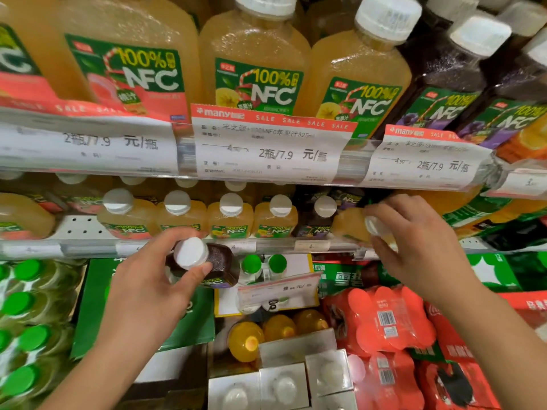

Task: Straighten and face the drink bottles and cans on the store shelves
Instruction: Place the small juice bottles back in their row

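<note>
My left hand (pixel 154 279) holds a dark purple juice bottle (pixel 220 263) with a white cap, out in front of the middle shelf edge (pixel 266 247). My right hand (pixel 414 244) grips a yellow juice bottle (pixel 350 224) near its white cap; the bottle is tilted at the shelf's front, beside a dark bottle (pixel 318 220) standing on the shelf. A row of yellow NFC juice bottles (pixel 231 217) stands upright on that shelf to the left. Larger-looking NFC bottles (pixel 257 63) fill the upper shelf.
Price tags (pixel 266 146) hang along the upper shelf rail. Below are green-capped bottles (pixel 26 306), a green carton (pixel 97 306), orange drink bottles (pixel 245 338), red shrink-wrapped packs (pixel 384 318) and white boxes (pixel 284 386).
</note>
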